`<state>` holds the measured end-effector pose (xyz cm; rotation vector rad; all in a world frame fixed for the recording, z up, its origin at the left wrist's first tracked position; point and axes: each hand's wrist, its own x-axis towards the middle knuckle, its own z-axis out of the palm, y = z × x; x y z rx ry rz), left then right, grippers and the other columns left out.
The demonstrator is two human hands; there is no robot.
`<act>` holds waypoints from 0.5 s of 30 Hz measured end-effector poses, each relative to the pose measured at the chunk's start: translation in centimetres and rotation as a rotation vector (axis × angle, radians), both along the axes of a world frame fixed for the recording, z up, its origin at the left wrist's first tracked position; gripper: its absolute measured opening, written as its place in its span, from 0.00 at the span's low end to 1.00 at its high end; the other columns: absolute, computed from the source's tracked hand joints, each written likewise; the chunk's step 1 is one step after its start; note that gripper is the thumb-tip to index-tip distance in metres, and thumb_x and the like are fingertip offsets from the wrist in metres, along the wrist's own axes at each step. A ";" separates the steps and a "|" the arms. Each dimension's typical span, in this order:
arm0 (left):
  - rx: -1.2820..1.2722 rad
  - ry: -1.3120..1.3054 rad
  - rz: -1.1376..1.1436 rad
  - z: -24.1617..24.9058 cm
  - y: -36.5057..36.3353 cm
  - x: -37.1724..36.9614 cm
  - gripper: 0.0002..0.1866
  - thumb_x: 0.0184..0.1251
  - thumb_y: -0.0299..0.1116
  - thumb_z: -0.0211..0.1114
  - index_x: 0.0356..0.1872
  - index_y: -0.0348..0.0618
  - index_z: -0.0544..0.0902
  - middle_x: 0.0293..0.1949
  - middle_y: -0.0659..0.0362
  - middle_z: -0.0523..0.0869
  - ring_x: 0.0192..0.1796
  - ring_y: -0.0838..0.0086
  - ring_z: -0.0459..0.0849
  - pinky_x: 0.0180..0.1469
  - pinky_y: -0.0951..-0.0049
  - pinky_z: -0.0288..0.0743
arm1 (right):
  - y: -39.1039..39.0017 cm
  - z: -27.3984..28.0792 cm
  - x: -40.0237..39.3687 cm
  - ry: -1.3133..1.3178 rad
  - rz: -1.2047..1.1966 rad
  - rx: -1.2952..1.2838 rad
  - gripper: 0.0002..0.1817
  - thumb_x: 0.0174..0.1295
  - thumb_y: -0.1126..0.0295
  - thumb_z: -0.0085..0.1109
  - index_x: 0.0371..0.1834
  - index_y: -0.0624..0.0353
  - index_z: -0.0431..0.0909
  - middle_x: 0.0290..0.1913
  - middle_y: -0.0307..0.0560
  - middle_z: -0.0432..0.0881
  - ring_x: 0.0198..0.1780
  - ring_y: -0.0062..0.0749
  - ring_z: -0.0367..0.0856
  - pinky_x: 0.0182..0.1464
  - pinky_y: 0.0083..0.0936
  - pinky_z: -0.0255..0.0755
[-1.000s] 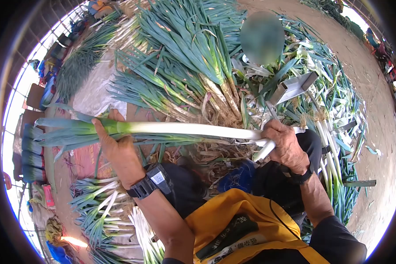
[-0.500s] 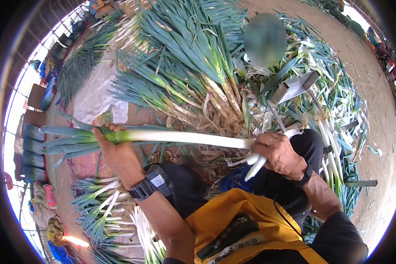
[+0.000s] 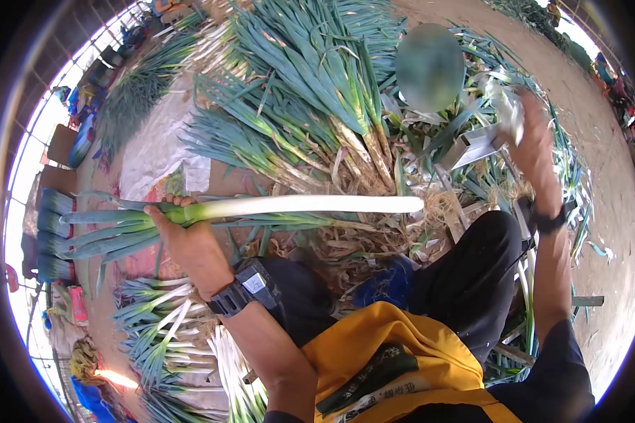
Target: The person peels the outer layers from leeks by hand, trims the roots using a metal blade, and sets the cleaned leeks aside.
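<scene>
One long green-and-white leek (image 3: 310, 205), white end free, fills the left hand (image 3: 187, 243); right hand (image 3: 533, 137), blurred, grip unclear, by pale leaf peelings (image 3: 506, 109)

Leek (image 3: 317, 204), white stalk (image 3: 360, 204), green lvs (image 3: 113, 229), horiz.

We see a leek (image 3: 317, 204), white, pale green and blue-green; a yellow apron (image 3: 416, 335); black trousers (image 3: 466, 282).

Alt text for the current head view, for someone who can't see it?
A left hand grips a white-stemmed leek crosswise near its leaves. The blurred right hand is beside a metal channel. Heaped leeks lie ahead.
</scene>
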<state>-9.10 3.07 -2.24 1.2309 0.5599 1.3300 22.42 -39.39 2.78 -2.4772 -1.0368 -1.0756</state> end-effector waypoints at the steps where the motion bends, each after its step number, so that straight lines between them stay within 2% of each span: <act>1: -0.108 -0.162 -0.069 0.2 0.0 0.2 0.27 0.76 0.20 0.51 0.73 0.33 0.55 0.48 0.58 0.72 0.44 0.74 0.71 0.47 0.77 0.73 | 0.0 3.3 1.2 0.041 -0.076 0.156 0.40 0.54 0.73 0.72 0.72 0.53 0.63 0.66 0.57 0.72 0.66 0.53 0.73 0.63 0.45 0.72; 2: -0.110 -0.175 -0.066 0.3 0.0 0.5 0.27 0.76 0.20 0.51 0.73 0.33 0.55 0.48 0.58 0.72 0.44 0.74 0.71 0.47 0.77 0.73 | 0.3 5.0 0.3 0.074 -0.201 0.270 0.46 0.50 0.77 0.73 0.75 0.50 0.60 0.71 0.57 0.66 0.68 0.50 0.72 0.67 0.43 0.70; 3: -0.141 -0.150 -0.015 0.4 -0.1 0.6 0.27 0.76 0.21 0.51 0.72 0.33 0.56 0.48 0.58 0.73 0.44 0.74 0.72 0.48 0.77 0.73 | 0.9 5.5 -1.0 0.062 -0.110 0.307 0.47 0.46 0.78 0.75 0.73 0.52 0.63 0.69 0.56 0.70 0.68 0.49 0.72 0.67 0.41 0.69; 5: -0.172 -0.114 0.031 0.7 -0.6 0.6 0.27 0.76 0.21 0.52 0.72 0.32 0.56 0.48 0.57 0.73 0.45 0.73 0.73 0.49 0.76 0.73 | 2.2 3.1 -4.2 0.231 0.168 0.189 0.41 0.45 0.73 0.76 0.67 0.57 0.70 0.56 0.57 0.80 0.60 0.52 0.78 0.62 0.40 0.72; 7: -0.028 0.084 0.051 1.0 -1.6 0.8 0.25 0.75 0.21 0.54 0.69 0.29 0.58 0.47 0.57 0.75 0.46 0.73 0.75 0.51 0.76 0.75 | 5.0 2.5 -11.2 0.534 0.363 0.038 0.37 0.43 0.76 0.76 0.62 0.58 0.75 0.50 0.56 0.83 0.56 0.51 0.81 0.60 0.40 0.72; 8: -0.028 0.088 0.050 0.6 -1.3 0.5 0.25 0.75 0.21 0.54 0.69 0.29 0.58 0.47 0.57 0.75 0.46 0.73 0.75 0.51 0.76 0.75 | 5.6 0.7 -12.1 0.558 0.392 -0.021 0.35 0.43 0.77 0.74 0.60 0.59 0.76 0.49 0.56 0.83 0.54 0.51 0.81 0.58 0.39 0.73; 10: -0.299 -0.396 -0.336 0.0 0.0 -0.3 0.24 0.74 0.21 0.56 0.67 0.30 0.62 0.47 0.55 0.77 0.48 0.72 0.76 0.52 0.75 0.77 | 6.3 -3.7 -12.2 0.587 0.419 -0.073 0.33 0.44 0.79 0.72 0.58 0.60 0.76 0.48 0.56 0.83 0.52 0.51 0.82 0.56 0.38 0.75; 11: -0.294 -0.391 -0.339 0.6 -0.7 0.2 0.24 0.74 0.21 0.56 0.67 0.30 0.62 0.47 0.55 0.77 0.48 0.72 0.76 0.52 0.75 0.77 | 6.3 -5.4 -11.9 0.614 0.455 -0.064 0.31 0.44 0.78 0.73 0.57 0.60 0.77 0.48 0.53 0.84 0.49 0.50 0.82 0.52 0.38 0.75; 13: -0.231 -0.106 0.003 1.9 -2.3 1.2 0.18 0.77 0.30 0.57 0.60 0.31 0.69 0.44 0.55 0.78 0.46 0.72 0.76 0.51 0.75 0.76 | 6.5 -6.3 -11.8 0.635 0.517 -0.043 0.29 0.45 0.78 0.73 0.56 0.60 0.77 0.47 0.51 0.84 0.47 0.49 0.83 0.49 0.38 0.76; 14: -0.210 -0.105 0.028 1.7 -1.9 1.4 0.18 0.77 0.30 0.57 0.60 0.31 0.69 0.44 0.55 0.78 0.46 0.72 0.76 0.51 0.75 0.76 | 6.7 -6.0 -11.7 0.679 0.574 0.046 0.26 0.47 0.78 0.72 0.53 0.61 0.79 0.44 0.51 0.85 0.45 0.49 0.84 0.48 0.38 0.76; 15: -0.237 -0.173 0.025 0.9 -1.0 1.5 0.18 0.77 0.38 0.56 0.57 0.32 0.71 0.43 0.54 0.78 0.45 0.71 0.76 0.51 0.73 0.75 | 7.0 -5.8 -11.7 0.728 0.641 0.133 0.22 0.48 0.77 0.71 0.50 0.62 0.80 0.42 0.50 0.86 0.43 0.48 0.85 0.47 0.38 0.77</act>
